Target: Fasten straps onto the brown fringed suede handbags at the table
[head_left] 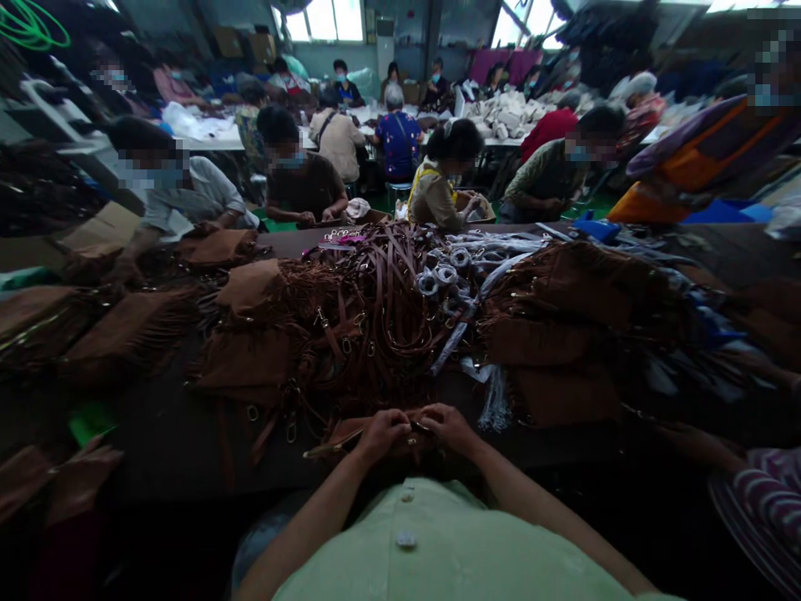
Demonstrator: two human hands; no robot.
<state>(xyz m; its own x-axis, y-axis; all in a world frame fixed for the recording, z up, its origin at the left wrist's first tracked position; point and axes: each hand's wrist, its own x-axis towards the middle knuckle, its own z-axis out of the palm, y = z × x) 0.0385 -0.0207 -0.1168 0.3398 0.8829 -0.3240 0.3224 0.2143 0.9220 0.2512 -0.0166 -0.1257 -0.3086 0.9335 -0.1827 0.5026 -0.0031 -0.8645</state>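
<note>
A brown suede-like bag [350,429] with gold-coloured metal parts lies at the table's near edge, right in front of me. My left hand [386,431] is closed on its upper edge, fingers pinched together. Close beside it, my right hand [448,426] pinches the same edge, with a small metal piece showing between the two hands. The fingertips partly cover what they hold. Just beyond the hands lies a heap of brown straps [388,309] with metal clasps.
Stacked brown fringed bags lie left [244,363] and right [556,342] of the straps. Plastic-wrapped coils [444,271] and a white tassel bundle [496,399] sit right of centre. Co-workers' hands show at left [84,476] and right [704,442]. People sit across the dark table [168,442].
</note>
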